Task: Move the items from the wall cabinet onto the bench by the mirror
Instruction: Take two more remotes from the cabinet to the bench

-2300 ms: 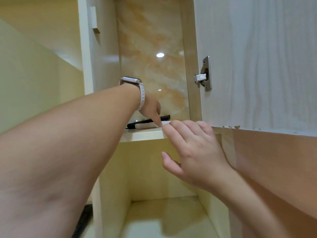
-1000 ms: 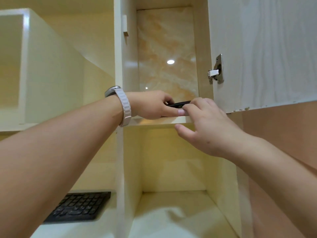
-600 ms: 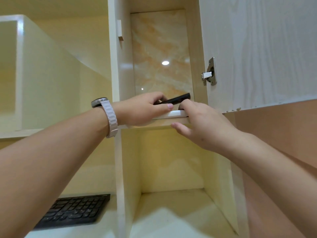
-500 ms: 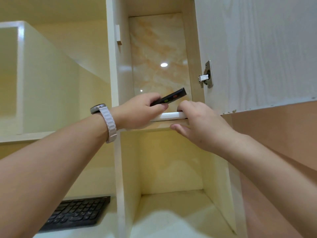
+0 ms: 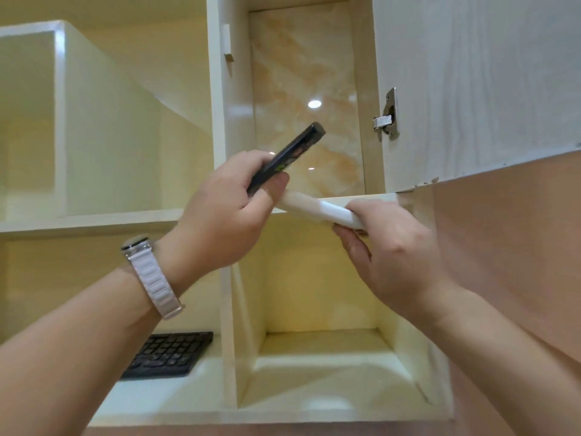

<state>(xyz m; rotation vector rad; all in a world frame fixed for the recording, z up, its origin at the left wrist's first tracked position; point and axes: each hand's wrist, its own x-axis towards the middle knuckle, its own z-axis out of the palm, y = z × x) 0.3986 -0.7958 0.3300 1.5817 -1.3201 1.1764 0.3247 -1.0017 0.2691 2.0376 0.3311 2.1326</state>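
Note:
I look up into the cream wall cabinet (image 5: 220, 89) with its marble-patterned back panel. My left hand (image 5: 223, 215), a white watch on its wrist, grips a slim black remote-like device (image 5: 292, 152), tilted up and lifted clear of the shelf. My right hand (image 5: 386, 247) holds a long white bar-shaped item (image 5: 317, 209) by its right end, just in front of the shelf edge (image 5: 374, 196). The white item's left end touches my left hand's thumb.
The cabinet door (image 5: 471, 83) hangs open on the right with a metal hinge (image 5: 388, 116). A black keyboard (image 5: 169, 354) lies in the lower left compartment. The lower middle compartment (image 5: 323, 366) and the upper left compartment (image 5: 119, 127) show no items.
Both hands have drawn back from the shelf towards me. The black device has been lifted and tilted steeper, and the white item has come off the shelf in my right hand.

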